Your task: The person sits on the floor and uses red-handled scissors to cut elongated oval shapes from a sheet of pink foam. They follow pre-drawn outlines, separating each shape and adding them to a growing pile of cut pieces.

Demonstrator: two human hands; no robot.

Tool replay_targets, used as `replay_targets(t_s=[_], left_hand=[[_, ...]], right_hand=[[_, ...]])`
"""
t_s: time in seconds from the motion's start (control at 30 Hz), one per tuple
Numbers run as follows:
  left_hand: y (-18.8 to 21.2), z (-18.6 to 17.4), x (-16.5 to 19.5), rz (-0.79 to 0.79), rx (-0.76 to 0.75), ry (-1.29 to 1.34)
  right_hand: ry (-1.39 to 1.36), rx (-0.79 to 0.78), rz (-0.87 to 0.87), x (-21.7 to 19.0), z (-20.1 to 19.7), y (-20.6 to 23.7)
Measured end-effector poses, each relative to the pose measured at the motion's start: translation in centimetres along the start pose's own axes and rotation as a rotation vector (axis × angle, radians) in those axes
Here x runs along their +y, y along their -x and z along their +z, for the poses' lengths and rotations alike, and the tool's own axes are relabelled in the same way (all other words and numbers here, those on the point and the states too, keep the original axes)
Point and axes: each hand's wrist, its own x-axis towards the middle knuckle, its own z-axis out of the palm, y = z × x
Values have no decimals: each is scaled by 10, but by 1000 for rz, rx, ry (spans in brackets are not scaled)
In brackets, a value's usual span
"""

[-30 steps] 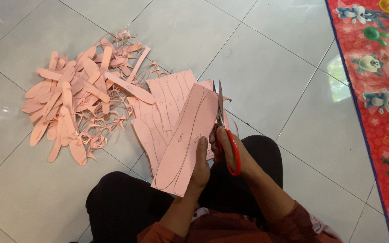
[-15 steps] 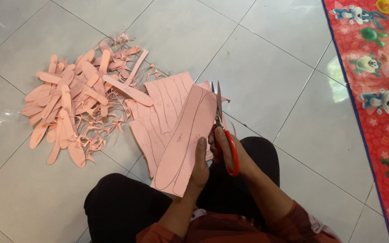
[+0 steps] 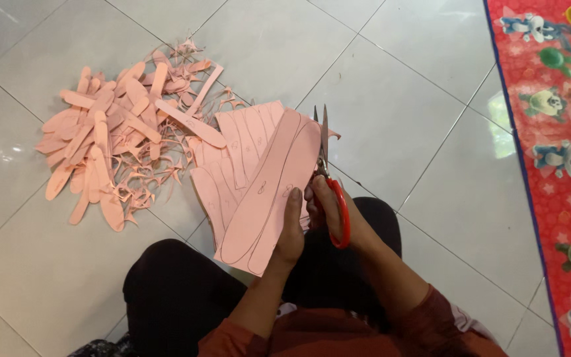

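Head view: right hand [image 3: 330, 210] closed through red-handled scissors [image 3: 328, 175], blades parted at upper edge of pink sheet [image 3: 266, 192]. Left hand [image 3: 291, 228] pinches same sheet, thumb on top, raised over lap above tiled floor [image 3: 391, 99]. Risks, as judged: flimsy sheet could buckle, sending cut off drawn outline; left fingers close to blades. Beyond: pile of cut pink strips [image 3: 107, 145] and offcuts at left, red patterned mat [image 3: 556, 132] at right.
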Motion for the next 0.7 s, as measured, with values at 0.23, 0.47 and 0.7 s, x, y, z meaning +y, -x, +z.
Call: replay_targets(t_s=[0.23,0.47,0.7], left_hand=[[2,12,10,83,2,-6],[-4,25,22,24,48,-23],[-20,37,4,73,159,1]], right_hand=[[43,-55,-38,-10,-7,2],[35,-25,-49,-18,-9,4],[126,14,-71,-28,-16,4]])
